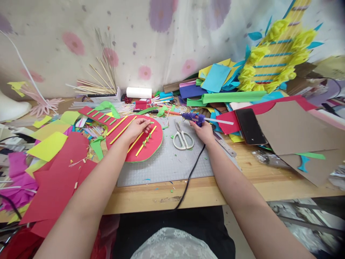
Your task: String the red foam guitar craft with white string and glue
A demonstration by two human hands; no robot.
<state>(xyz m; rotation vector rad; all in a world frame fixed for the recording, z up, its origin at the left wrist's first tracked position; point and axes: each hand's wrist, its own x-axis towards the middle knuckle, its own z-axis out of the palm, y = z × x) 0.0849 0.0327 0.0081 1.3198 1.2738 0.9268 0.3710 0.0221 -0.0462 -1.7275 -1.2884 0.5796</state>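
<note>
Desk (145, 199): holds everything in view here, with red paper (61, 176) piled at the left, and brown card (299, 122) and a phone (250, 127) at the right.
Cutting mat (167, 171): flat on the desk in front of the person, scattered with tiny scraps.
Red guitar (140, 142): a cut-out lying flat, its round body partly over the left of the mat, its neck running to the back left; green bars (101, 117) cross the neck.
Glue gun (192, 117): held up at the right of the guitar, nozzle turned left towards it, a white glue stick (218, 121) jutting from the back, a black cord (188, 180) trailing to the desk's front edge.
Scissors (180, 133): lying on the mat between the two hands, untouched.
Right hand (203, 131): grip wrapped around the glue gun's handle; whether a finger presses the trigger cannot be told.
Left hand (137, 128): over the guitar's body, grip narrow, fingertips apparently pinching a small green piece (152, 122).
Yellow strips (116, 125): four, slanting side by side across the body, some partly behind the left hand and forearm.
Green bits (144, 144): a few sit on the rightmost strip; the step in hand looks like gluing these on one by one.
Pinched piece: the next move seems to call for a small dab of glue, careful lining-up on the strip, and fingertips kept clear of the hot nozzle.
</note>
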